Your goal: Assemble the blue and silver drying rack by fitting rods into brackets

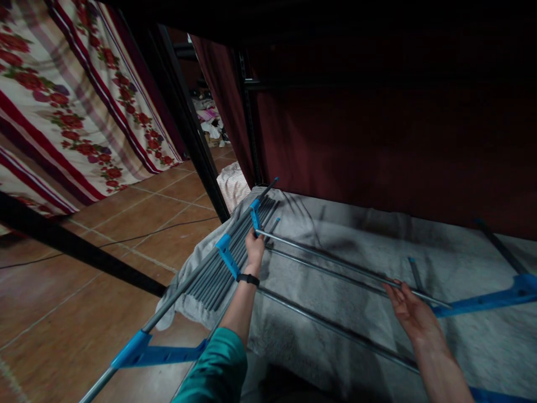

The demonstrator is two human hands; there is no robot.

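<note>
My left hand, with a black band on its wrist, is closed at the lower end of a blue plastic bracket, where a grey metal tube meets it. The palm side of that grip is hidden. Toward the tube's other end, my right hand pinches it between thumb and fingers, palm turned up. Close to this end lies a long blue plastic arm. A second tube and a third tube run across below. Another blue bracket sits on a long side pole.
Several loose grey tubes lie side by side on a grey blanket. Black metal frame posts stand at left, with a cable on the tiled floor. A dark red curtain hangs behind.
</note>
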